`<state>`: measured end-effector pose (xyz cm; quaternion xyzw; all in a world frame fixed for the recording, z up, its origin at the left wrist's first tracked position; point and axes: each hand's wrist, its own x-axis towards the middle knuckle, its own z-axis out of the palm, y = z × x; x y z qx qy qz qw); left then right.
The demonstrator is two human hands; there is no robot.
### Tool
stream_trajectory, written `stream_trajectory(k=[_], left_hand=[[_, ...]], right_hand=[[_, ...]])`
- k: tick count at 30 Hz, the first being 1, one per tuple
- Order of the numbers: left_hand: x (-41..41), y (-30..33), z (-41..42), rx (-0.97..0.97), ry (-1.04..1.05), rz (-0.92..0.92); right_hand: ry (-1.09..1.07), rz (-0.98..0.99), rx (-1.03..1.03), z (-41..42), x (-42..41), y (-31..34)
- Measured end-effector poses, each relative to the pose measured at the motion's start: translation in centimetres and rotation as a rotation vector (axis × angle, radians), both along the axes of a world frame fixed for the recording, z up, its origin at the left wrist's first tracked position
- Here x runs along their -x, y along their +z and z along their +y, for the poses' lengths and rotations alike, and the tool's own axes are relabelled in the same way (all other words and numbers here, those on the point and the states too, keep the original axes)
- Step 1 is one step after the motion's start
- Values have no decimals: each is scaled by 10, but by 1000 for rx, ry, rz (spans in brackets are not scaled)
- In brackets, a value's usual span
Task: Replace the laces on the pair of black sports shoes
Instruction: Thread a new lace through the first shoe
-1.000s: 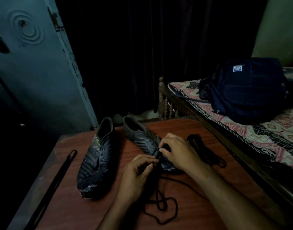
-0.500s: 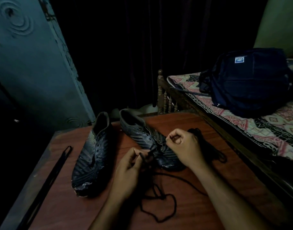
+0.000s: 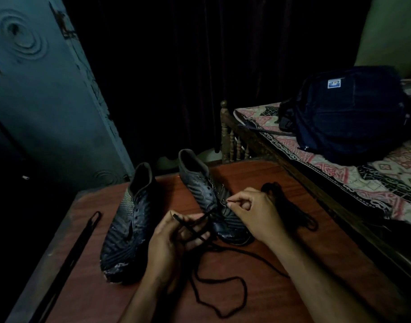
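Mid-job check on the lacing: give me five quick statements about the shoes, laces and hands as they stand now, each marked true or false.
1. Both hands pinch ends of the black lace at the right shoe. True: left hand, right hand.
2. The left shoe is already fully laced. False: its eyelets look empty.
3. A bundle of black lace lies on the table behind the right hand. True.
4. The dark backpack sits on the table. False: it rests on the patterned bed.
5. Slack lace loops on the table near the forearms. True.
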<state>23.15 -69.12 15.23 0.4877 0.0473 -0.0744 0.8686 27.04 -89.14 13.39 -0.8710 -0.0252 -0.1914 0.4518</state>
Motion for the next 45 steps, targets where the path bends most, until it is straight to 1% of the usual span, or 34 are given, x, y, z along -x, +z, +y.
stream_trajectory(k=[3,6,8,12,14,17,19,21,23,25,29,31,34,36,37,39,41,42,44,45], left_hand=[[-1,-1,0,6,71,3],[1,1,-1,32,194,36],[3,4,-3,1,254,51],[3,7,-4,-43,230,26],[3,5,-4,-70,188,-14],[4,4,-5,-44,107,-76],[5,3,-6,-52,83,-92],[8,2,-7,-52,66,-96],[12,2,-8,-41,62,-103],[16,8,-11,-80,74,-153],[30,31,-21,-236,126,-351],[38,40,-21,-278,144,-451],[48,52,-20,-325,164,-537],[54,62,-16,-403,103,-616],[56,66,-12,-434,25,-635],[55,72,4,-423,-241,-620],[48,74,23,-362,-547,-600],[45,76,28,-329,-642,-591],[43,81,28,-298,-690,-564],[45,85,23,-329,-646,-550]], right_hand=[[-13,-18,1,1,1,0],[-14,-33,19,4,2,-2],[-16,-44,26,5,2,-2],[12,-88,-10,10,6,2],[40,-115,-69,12,11,5],[95,-160,-230,12,24,14],[143,-165,-294,11,33,18],[190,-131,-356,12,42,19],[227,-52,-496,16,50,22],[225,16,-628,21,58,30],[215,80,-851,28,71,58],[246,88,-890,31,79,75],[294,78,-853,34,86,96],[321,54,-835,34,90,107],[330,38,-835,33,91,111],[336,16,-845,31,94,119],[332,-5,-848,28,97,127],[323,-14,-836,26,97,130],[316,-34,-796,23,97,135],[321,-39,-778,23,98,136]])
